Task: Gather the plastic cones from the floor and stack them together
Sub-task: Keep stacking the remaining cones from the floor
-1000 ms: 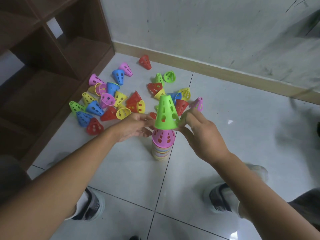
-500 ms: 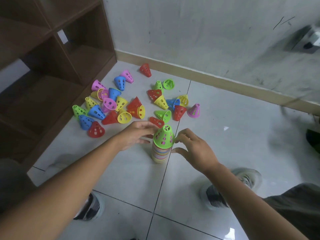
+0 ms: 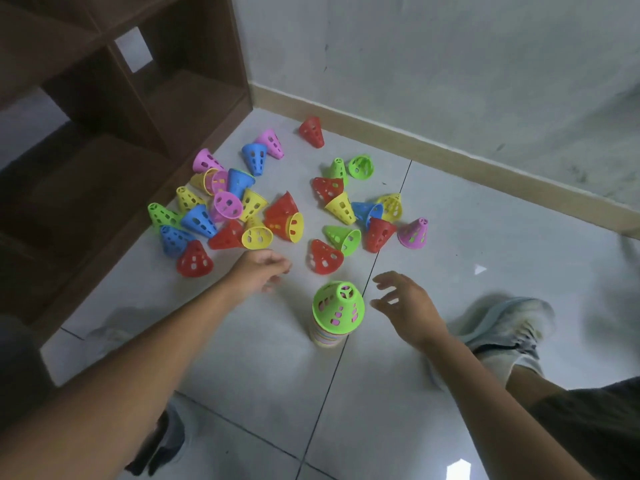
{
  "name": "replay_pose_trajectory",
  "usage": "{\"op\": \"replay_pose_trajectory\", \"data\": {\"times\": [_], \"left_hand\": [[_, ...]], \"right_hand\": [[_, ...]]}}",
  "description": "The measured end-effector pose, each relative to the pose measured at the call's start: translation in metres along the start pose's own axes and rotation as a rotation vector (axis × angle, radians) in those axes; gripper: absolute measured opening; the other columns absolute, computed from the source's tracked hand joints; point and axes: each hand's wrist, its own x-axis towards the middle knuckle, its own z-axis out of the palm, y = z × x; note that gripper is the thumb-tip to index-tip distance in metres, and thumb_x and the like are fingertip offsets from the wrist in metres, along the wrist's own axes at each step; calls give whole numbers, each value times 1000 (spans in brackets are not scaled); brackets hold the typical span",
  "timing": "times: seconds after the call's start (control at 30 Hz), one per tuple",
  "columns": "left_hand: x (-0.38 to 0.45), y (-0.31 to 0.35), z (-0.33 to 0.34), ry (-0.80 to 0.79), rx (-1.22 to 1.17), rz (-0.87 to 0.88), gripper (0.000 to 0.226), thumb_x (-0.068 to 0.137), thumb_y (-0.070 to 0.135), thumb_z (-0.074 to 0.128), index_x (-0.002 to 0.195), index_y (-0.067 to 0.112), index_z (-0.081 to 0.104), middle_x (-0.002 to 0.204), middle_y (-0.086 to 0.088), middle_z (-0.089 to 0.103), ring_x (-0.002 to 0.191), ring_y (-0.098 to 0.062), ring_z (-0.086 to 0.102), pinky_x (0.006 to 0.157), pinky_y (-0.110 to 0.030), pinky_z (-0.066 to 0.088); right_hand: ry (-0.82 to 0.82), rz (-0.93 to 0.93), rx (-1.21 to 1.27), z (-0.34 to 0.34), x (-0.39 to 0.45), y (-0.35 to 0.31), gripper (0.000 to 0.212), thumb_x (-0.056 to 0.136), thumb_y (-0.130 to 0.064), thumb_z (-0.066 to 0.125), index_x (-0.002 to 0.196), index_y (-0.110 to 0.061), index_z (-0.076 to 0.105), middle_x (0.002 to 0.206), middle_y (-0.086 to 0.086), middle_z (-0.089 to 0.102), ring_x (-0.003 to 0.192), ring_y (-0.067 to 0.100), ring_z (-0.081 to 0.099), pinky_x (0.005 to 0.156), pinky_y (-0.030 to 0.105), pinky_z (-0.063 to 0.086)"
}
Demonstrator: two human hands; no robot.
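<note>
A stack of cones stands upright on the floor tiles, topped by a green perforated cone. Several loose cones in red, yellow, blue, green and pink lie scattered beyond it. Nearest the stack are a red cone and a green cone on its side. My left hand hovers left of the stack with loosely curled fingers, holding nothing, close to a yellow cone. My right hand hangs just right of the stack, fingers spread, not touching it.
A dark brown wooden shelf unit stands at the left, with cones lying against its base. A grey wall with a tan skirting board runs behind. My shoes are on the tiles near the stack.
The green cone went down onto the stack and both hands let go of it. My left hand has moved left, away from the stack; my right hand has drawn back and opened.
</note>
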Motion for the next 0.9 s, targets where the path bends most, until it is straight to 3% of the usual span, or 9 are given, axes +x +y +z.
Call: {"op": "replay_pose_trajectory", "data": {"times": [0.17,0.3,0.4,0.5,0.6,0.67,0.73,0.83,0.9], "left_hand": [[21,4,11,19,-20,-65,24,98,17,64,121,9,64,104,-10,74,74,-18,63,68,-29,49],[33,11,34,-111,-92,-143,40,97,21,67,134,24,52,101,-11,77,71,-22,68,63,-31,55],[42,9,52,-165,-193,-238,51,98,23,67,142,33,44,120,-13,72,80,-26,74,67,-34,61],[49,7,65,-152,-407,-342,59,97,25,68,149,31,40,139,-10,59,101,-34,74,61,-33,60],[52,8,72,-63,-544,-385,50,98,27,66,144,21,46,139,-9,57,109,-35,70,56,-31,57],[56,8,73,3,-611,-388,36,97,22,66,131,16,56,134,-9,59,102,-30,70,60,-31,58],[58,10,72,59,-697,-383,26,97,15,65,122,12,60,121,-10,63,91,-25,69,62,-30,58],[54,11,69,110,-761,-337,12,97,9,64,108,8,67,95,-11,65,76,-20,64,55,-24,56],[48,11,66,164,-778,-288,10,95,5,66,105,3,68,90,-12,65,70,-19,62,56,-22,53]], "right_hand": [[1,45,64,11,30,2,29,92,-14,68,119,-22,61,107,-1,63,79,2,61,75,23,48],[-31,90,116,20,53,1,31,94,-9,62,123,-21,60,110,4,64,80,14,61,80,27,50],[-40,125,160,20,77,-1,35,96,-8,58,129,-20,58,118,5,63,81,15,60,69,18,45],[-76,172,241,16,100,-6,41,97,-10,59,135,-23,55,125,1,57,78,10,60,60,7,43],[-144,220,314,14,123,-12,48,95,-17,63,140,-29,50,131,2,54,95,16,62,79,29,53],[-201,244,367,14,133,-15,53,94,-18,65,143,-28,47,135,6,52,109,20,58,89,42,53],[-253,257,398,15,140,-16,59,94,-18,67,147,-26,42,137,6,49,114,22,55,96,47,52],[-323,297,475,15,147,-17,63,95,-16,65,151,-23,36,138,3,45,111,24,55,97,51,51],[-340,338,531,14,151,-17,61,96,-12,63,151,-21,36,140,5,45,117,28,56,96,51,51]]}}
